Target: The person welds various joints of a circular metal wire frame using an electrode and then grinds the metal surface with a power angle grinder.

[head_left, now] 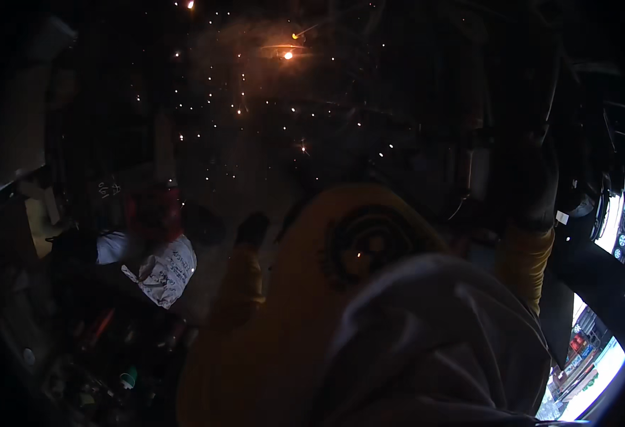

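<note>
The view is very dark. A yellow sleeve (241, 285) ends in the dark shape of my left hand (253, 229); its fingers blend into the shadow, so any grip is hidden. On the right, another yellow sleeve (526, 263) leads up to my right hand (538, 192), a dark form whose fingers I cannot make out. Between the arms is a yellow garment (291, 306) with a round dark emblem, partly covered by pale grey cloth (440, 341). Far ahead burns a bright orange glowing spot (288, 55), with small sparks scattered around and below it.
A crumpled white bag (166, 270) with dark marks lies at the left, beside a dark red object (154, 213). Dim clutter, including a small green item (129, 377), fills the lower left. Daylight shows through an opening (590, 370) at lower right.
</note>
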The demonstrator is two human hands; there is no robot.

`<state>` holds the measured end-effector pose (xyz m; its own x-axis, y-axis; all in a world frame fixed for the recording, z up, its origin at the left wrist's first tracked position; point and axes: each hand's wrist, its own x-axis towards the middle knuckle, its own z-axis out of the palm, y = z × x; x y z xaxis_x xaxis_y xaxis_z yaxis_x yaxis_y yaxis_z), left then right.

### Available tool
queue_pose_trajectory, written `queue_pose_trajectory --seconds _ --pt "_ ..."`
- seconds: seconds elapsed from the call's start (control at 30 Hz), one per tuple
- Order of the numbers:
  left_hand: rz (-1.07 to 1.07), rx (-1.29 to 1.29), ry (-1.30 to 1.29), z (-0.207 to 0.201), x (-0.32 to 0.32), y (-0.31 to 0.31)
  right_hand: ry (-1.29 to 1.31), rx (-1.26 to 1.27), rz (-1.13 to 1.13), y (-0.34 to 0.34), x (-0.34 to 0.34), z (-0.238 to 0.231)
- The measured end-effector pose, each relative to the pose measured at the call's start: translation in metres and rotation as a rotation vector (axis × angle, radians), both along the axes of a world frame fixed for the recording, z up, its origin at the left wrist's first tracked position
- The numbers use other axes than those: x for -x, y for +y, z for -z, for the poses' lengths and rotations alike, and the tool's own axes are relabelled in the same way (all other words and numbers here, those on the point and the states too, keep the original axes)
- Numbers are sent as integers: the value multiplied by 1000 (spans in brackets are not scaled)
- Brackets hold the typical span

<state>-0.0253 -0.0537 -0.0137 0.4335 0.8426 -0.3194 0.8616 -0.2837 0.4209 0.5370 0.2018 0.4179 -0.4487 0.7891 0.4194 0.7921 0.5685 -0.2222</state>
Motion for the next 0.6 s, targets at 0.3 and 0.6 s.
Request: queue_pose_trajectory --seconds 0.3,0.6 --pt "-30 36 133 -21 -17 17 1033 759 530 -13 46 -26" --pt "84 163 288 -33 -20 23 1119 850 509 -13 51 -28"
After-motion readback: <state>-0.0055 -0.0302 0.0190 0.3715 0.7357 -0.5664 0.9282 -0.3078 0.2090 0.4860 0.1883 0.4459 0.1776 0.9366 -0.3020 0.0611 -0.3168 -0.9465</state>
